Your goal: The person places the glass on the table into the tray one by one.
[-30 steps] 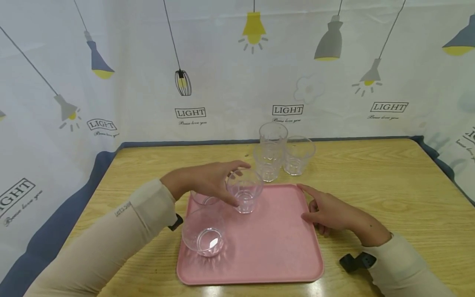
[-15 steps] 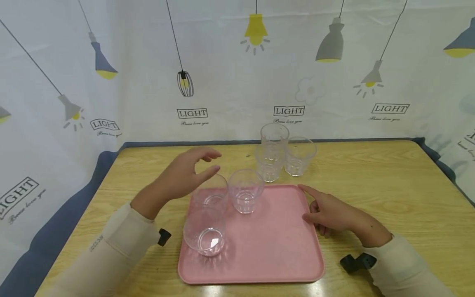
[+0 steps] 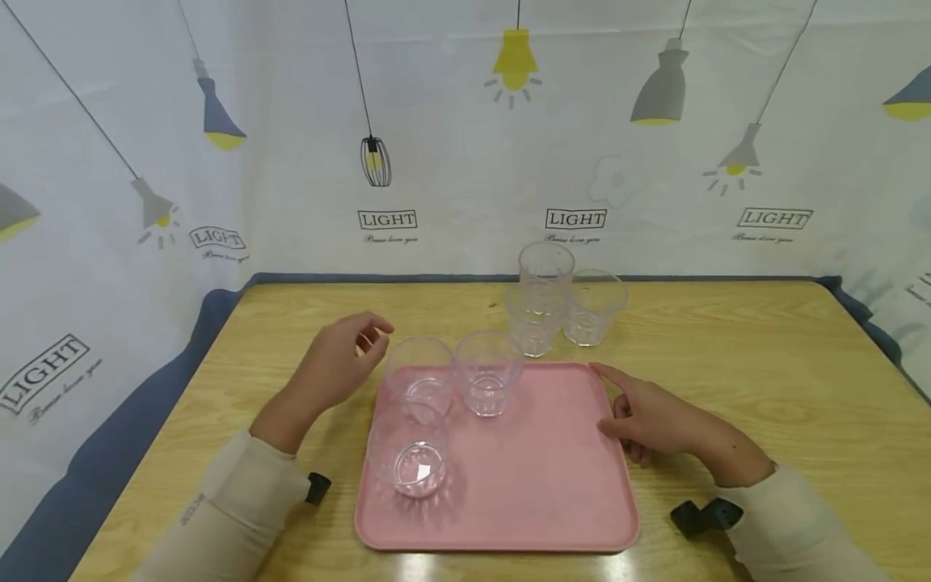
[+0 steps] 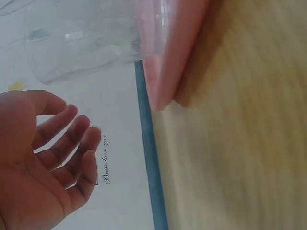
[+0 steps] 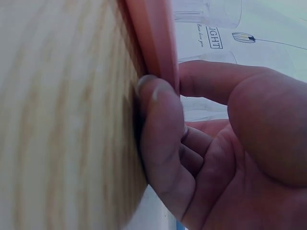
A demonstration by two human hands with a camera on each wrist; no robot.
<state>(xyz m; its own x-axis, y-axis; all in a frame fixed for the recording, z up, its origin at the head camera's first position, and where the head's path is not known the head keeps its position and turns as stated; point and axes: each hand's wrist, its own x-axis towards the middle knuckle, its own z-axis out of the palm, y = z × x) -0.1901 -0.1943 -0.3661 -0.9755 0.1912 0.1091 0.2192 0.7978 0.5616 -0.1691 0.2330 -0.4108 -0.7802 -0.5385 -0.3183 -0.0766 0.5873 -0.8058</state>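
Observation:
Three clear plastic cups stand upright on the left half of a pink tray (image 3: 538,477): one near the front (image 3: 410,440), one at the back left corner (image 3: 420,380) and another to its right (image 3: 489,388). My left hand (image 3: 330,368) hovers beside the back left cup, fingers loosely curled and holding nothing. In the left wrist view that hand (image 4: 48,163) is apart from the cup and the tray. At the tray's right side my right hand (image 3: 658,416) grips the rim. The right wrist view has the thumb (image 5: 206,79) on the rim and a curled finger beneath it.
Behind the tray, three more clear cups stand close together on the wooden table (image 3: 742,347): a front one (image 3: 537,327), one on the right (image 3: 596,303) and one at the rear (image 3: 547,263). A lamp-print curtain (image 3: 451,162) hangs behind the table's back edge.
My left hand has let go of the cup at the tray's back middle and drawn left, past the back left cup. The right hand stays on the tray rim.

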